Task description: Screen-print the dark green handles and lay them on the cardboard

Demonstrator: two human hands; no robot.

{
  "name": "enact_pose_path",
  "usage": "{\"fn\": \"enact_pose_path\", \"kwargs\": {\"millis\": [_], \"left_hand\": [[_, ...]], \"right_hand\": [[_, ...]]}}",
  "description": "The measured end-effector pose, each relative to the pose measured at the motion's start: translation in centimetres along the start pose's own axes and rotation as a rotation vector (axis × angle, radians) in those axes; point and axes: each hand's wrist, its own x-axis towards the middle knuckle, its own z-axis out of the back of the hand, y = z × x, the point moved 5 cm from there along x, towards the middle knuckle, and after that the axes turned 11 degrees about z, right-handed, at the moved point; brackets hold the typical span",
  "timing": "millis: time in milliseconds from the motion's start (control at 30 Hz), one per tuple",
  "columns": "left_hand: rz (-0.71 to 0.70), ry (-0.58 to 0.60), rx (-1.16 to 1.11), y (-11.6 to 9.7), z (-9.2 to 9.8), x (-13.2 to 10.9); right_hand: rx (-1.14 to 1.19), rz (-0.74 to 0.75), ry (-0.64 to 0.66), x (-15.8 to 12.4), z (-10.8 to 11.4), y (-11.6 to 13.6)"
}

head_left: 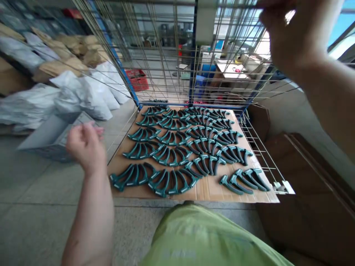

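Rows of curved dark-green handle-like parts (173, 157) lie on a brown cardboard sheet (213, 188) on the rack's lower level. My left hand (86, 146) is raised left of the sheet, apart from the parts. Its fingers are curled in, somewhat blurred, and nothing shows in them. At the upper right, my right hand (295, 35) is closed at the edge of an upper wire shelf (235, 14). Its fingertips are partly cut off by the top of the picture and appear to grip the wire rim.
Blue posts (116, 61) frame the wire rack. White and brown sacks (80, 87) and an open grey box (52, 136) stand at left. Behind the rack are a red crate (137, 79) and a desk (230, 69). Brown boards (302, 207) are at right.
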Motion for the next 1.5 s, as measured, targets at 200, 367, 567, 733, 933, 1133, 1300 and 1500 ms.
{"fn": "enact_pose_path", "kwargs": {"millis": [200, 367, 567, 733, 933, 1133, 1300, 1500], "left_hand": [[-0.632, -0.216, 0.187, -11.3, 2.0, -6.9], [-0.806, 0.073, 0.275, -12.1, -0.6, -11.2], [-0.964, 0.403, 0.230, -7.2, -2.5, -15.2], [-0.979, 0.488, 0.252, -5.0, -1.9, -17.9], [-0.937, 0.470, 0.200, -4.5, -1.8, -18.6], [-0.902, 0.442, 0.183, -4.9, -1.7, -18.1], [-0.880, 0.459, 0.178, -5.2, -1.7, -17.9], [-0.881, 0.460, 0.170, -5.1, -1.7, -17.8]], "right_hand": [[0.185, -0.054, 0.059, -9.3, 2.5, 8.2], [0.388, -0.040, 0.112, -17.1, 2.0, 13.1], [0.466, -0.018, 0.196, -23.3, 1.5, 17.1], [0.578, 0.289, 0.301, -27.9, 0.5, 22.0], [0.563, 0.059, 0.883, -29.8, -9.0, 25.5], [0.533, -0.002, 1.115, -27.7, -14.8, 27.9], [0.639, 0.146, 1.071, -27.5, -14.6, 28.8], [0.668, 0.430, 1.034, -27.6, -14.8, 30.0]]}}
